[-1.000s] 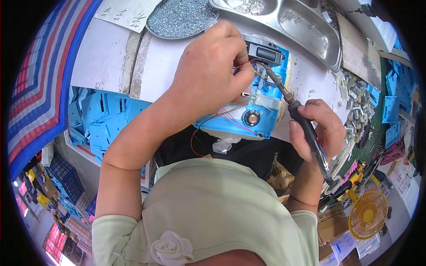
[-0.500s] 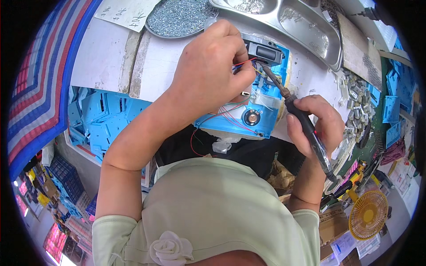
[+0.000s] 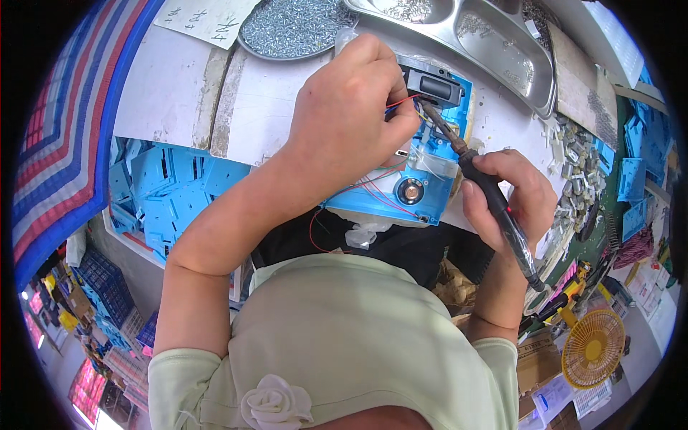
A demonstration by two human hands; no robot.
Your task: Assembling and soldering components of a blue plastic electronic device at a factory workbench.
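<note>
My right hand is wrapped round the black handle of a soldering iron, which slants up and to the left. Its metal tip sits among thin wires just below a grey part with a dark window, at the far end of a light-blue plastic housing. Opposite it, my left hand pinches a red wire by the tip; the fingertips are partly hidden. A small round speaker and more red and green wires lie in the near part of the housing.
Behind the housing stand a round tray of small screws and a metal compartment tray. Small metal parts are heaped at the right. Blue plastic pieces fill a box at the left. A yellow fan stands lower right.
The housing and my left hand have shifted slightly to the right. The iron's tip has moved slightly up and left, staying at the wires; both grips look the same.
</note>
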